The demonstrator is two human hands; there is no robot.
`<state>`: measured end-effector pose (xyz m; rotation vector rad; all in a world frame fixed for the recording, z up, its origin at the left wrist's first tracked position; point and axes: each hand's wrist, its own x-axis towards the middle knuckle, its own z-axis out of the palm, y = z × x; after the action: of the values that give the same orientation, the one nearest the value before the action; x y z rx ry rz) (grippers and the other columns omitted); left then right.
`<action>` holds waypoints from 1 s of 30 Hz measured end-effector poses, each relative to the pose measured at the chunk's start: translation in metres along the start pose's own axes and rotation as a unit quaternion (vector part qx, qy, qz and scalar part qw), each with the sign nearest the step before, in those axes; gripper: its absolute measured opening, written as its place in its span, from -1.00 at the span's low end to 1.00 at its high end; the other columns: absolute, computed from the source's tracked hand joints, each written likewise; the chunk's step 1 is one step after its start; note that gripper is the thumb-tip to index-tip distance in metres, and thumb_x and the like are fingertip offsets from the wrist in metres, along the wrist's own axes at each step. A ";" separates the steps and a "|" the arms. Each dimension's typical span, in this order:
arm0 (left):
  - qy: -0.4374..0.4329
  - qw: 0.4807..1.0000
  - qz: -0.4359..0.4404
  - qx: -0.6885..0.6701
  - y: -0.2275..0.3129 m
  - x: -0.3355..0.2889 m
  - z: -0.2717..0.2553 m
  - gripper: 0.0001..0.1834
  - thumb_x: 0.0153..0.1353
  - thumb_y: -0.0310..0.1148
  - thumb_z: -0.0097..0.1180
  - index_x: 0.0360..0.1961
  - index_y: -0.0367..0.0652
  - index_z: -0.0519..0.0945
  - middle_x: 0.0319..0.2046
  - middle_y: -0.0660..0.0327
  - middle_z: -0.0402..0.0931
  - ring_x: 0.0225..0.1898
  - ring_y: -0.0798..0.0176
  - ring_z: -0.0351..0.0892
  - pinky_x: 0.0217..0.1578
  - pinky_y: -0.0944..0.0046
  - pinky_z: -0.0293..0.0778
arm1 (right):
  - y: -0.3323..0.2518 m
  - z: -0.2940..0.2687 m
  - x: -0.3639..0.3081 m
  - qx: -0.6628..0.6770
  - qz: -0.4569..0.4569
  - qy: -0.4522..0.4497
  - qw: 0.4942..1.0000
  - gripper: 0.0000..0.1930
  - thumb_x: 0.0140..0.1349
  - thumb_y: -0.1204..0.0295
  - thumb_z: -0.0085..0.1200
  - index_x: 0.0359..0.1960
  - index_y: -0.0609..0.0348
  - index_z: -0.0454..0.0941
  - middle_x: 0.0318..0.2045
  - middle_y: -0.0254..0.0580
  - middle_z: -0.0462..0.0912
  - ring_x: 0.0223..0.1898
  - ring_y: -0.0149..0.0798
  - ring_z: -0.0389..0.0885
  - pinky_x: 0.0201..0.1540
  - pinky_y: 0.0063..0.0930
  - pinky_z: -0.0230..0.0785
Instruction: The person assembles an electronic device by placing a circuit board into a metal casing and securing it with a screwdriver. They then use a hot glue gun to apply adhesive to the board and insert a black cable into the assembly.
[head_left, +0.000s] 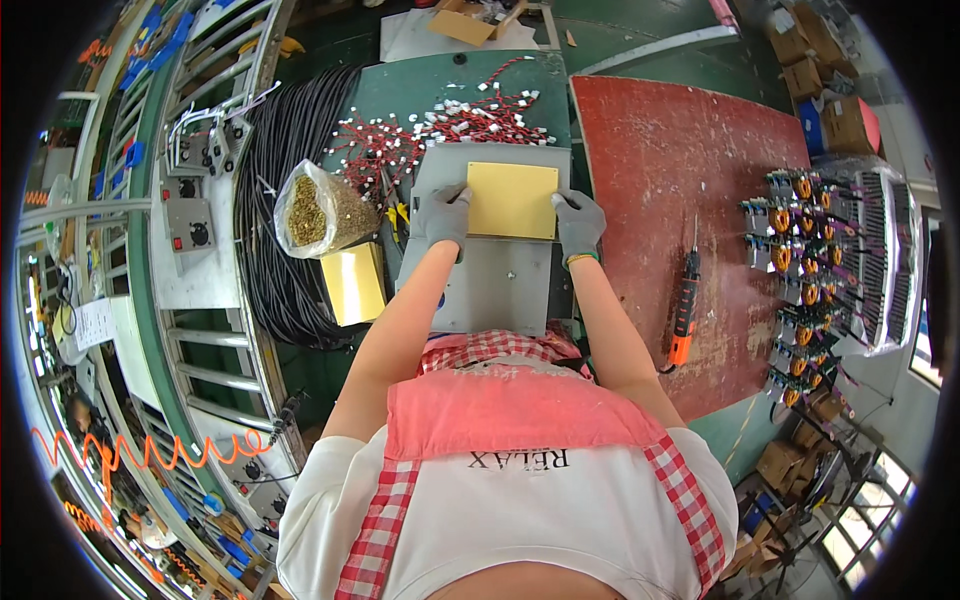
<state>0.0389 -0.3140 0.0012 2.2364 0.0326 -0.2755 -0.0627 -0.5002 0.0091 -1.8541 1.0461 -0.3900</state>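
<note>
Both of my hands wear grey gloves and grip a flat yellow rectangular sheet (512, 201) by its two short sides. My left hand (445, 213) is closed on its left edge, and my right hand (578, 222) pinches the right edge near the upper corner. Under the sheet lies a grey metal panel (490, 285) close to my body. More yellow sheets (353, 284) are stacked left of my left forearm. Beside my left hand lie pliers with yellow handles (402, 213), partly hidden.
A plastic bag of small brass-coloured parts (312, 212) stands on coiled black cable (275, 150). Red-black wires with white connectors (470, 120) heap beyond the panel. On the red board (650, 160) lies an orange-black power screwdriver (685, 308); wired assemblies (800, 255) line the right.
</note>
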 end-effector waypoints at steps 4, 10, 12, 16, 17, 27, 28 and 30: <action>0.009 1.000 -0.016 -0.018 0.004 -0.004 -0.002 -0.70 0.03 -0.24 0.22 -0.22 -0.12 0.67 -0.24 0.09 0.63 -0.19 0.17 0.60 -0.10 0.30 0.43 | -0.002 0.002 -0.001 0.024 -0.011 0.006 1.000 -0.82 -0.03 0.39 0.20 -0.37 0.16 0.66 -0.47 -0.19 0.66 -0.42 -0.34 0.63 -0.28 -0.53 0.42; 0.021 1.000 -0.006 -0.001 -0.001 0.000 0.003 -0.69 0.03 -0.23 0.22 -0.20 -0.11 0.66 -0.26 0.09 0.63 -0.21 0.17 0.61 -0.11 0.31 0.44 | 0.002 0.001 0.002 0.018 0.003 -0.008 1.000 -0.80 0.00 0.38 0.19 -0.32 0.16 0.66 -0.44 -0.21 0.67 -0.39 -0.36 0.62 -0.25 -0.54 0.42; 0.017 1.000 -0.007 0.003 -0.005 0.000 0.004 -0.69 0.04 -0.23 0.21 -0.19 -0.11 0.66 -0.26 0.10 0.63 -0.21 0.18 0.61 -0.11 0.31 0.44 | 0.001 0.001 0.000 0.023 0.004 -0.002 1.000 -0.81 -0.01 0.40 0.19 -0.34 0.17 0.66 -0.46 -0.21 0.67 -0.41 -0.37 0.62 -0.27 -0.54 0.42; -0.007 0.999 -0.027 0.024 0.008 -0.004 -0.004 -0.70 0.06 -0.22 0.19 -0.19 -0.11 0.65 -0.23 0.12 0.63 -0.20 0.19 0.61 -0.11 0.30 0.44 | -0.005 0.000 -0.003 0.020 0.000 0.000 1.000 -0.81 0.00 0.37 0.20 -0.34 0.16 0.66 -0.46 -0.22 0.67 -0.40 -0.40 0.62 -0.27 -0.54 0.42; -0.012 0.999 -0.033 0.034 0.006 -0.002 -0.008 -0.70 0.07 -0.22 0.18 -0.19 -0.11 0.65 -0.23 0.13 0.62 -0.19 0.20 0.61 -0.11 0.30 0.44 | -0.006 -0.001 -0.003 0.017 -0.005 0.001 1.000 -0.80 0.00 0.37 0.20 -0.34 0.16 0.66 -0.46 -0.23 0.67 -0.39 -0.41 0.62 -0.27 -0.54 0.42; 0.240 0.933 -0.079 0.257 -0.132 -0.069 -0.157 -0.32 -0.17 -0.07 0.34 0.04 -0.06 0.47 -0.03 0.02 0.41 0.03 -0.03 0.35 0.03 0.04 0.30 | 0.057 -0.079 -0.032 0.282 0.141 -0.104 0.943 -0.80 0.25 0.44 -0.01 -0.18 0.31 0.53 -0.44 -0.34 0.53 -0.54 -0.55 0.41 -0.53 -0.70 0.28; 0.204 0.925 -0.170 0.271 -0.142 -0.084 -0.171 -0.25 -0.20 -0.05 0.36 0.08 -0.06 0.43 0.02 0.00 0.35 0.07 -0.06 0.31 0.05 0.02 0.28 | 0.066 -0.088 -0.039 0.285 0.152 -0.108 0.940 -0.80 0.23 0.43 0.00 -0.19 0.28 0.53 -0.44 -0.33 0.54 -0.52 -0.55 0.43 -0.53 -0.72 0.28; 0.176 0.896 -0.290 0.285 -0.165 -0.108 -0.188 -0.26 -0.21 -0.02 0.38 0.03 -0.11 0.48 -0.01 -0.01 0.43 0.05 -0.05 0.39 0.03 0.05 0.32 | 0.080 -0.100 -0.053 0.285 0.168 -0.111 0.937 -0.81 0.22 0.43 0.02 -0.19 0.24 0.54 -0.43 -0.32 0.56 -0.50 -0.54 0.45 -0.52 -0.73 0.28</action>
<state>-0.0512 -0.0575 0.0113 2.7910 0.9364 -0.2057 -0.1977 -0.5306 0.0003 -1.1472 0.9452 -0.2373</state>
